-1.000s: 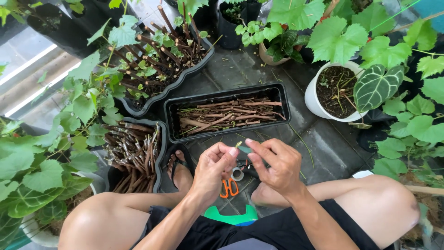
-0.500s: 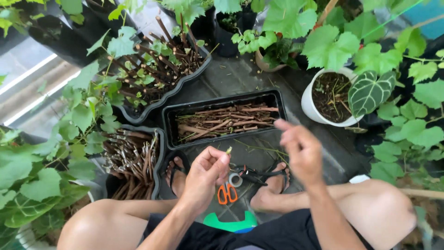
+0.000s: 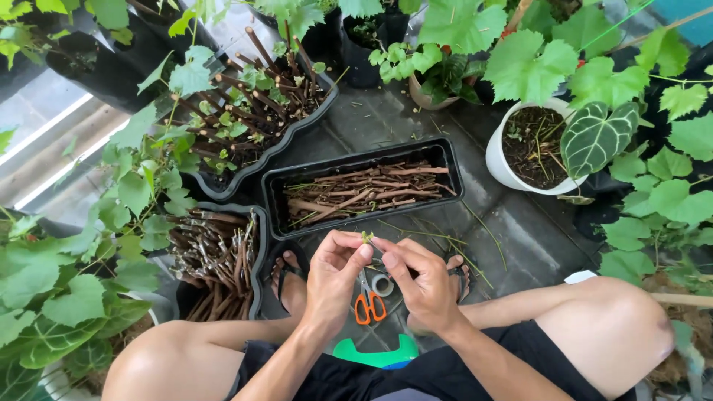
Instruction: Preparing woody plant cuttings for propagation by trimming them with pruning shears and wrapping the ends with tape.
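My left hand (image 3: 334, 276) and my right hand (image 3: 417, 276) meet in front of me, fingertips together on a small green cutting (image 3: 366, 237) with a bud at its tip. Both hands pinch it just above the near rim of a long black tray (image 3: 445, 160) filled with brown cut sticks. Under my hands on the floor lie orange-handled scissors (image 3: 368, 304) and a small roll of tape (image 3: 382, 284). My feet in sandals rest on either side of them.
A second black tray of cut sticks (image 3: 219, 256) stands at the left. A black planter with sprouting cuttings (image 3: 252, 111) sits behind it. A white pot (image 3: 499, 160) with soil stands at the right. Leafy vines crowd both sides. Thin green stems (image 3: 445, 241) lie on the floor.
My right hand had swung out to the right, away from the left; now it is back against the left hand, and both pinch the green cutting.
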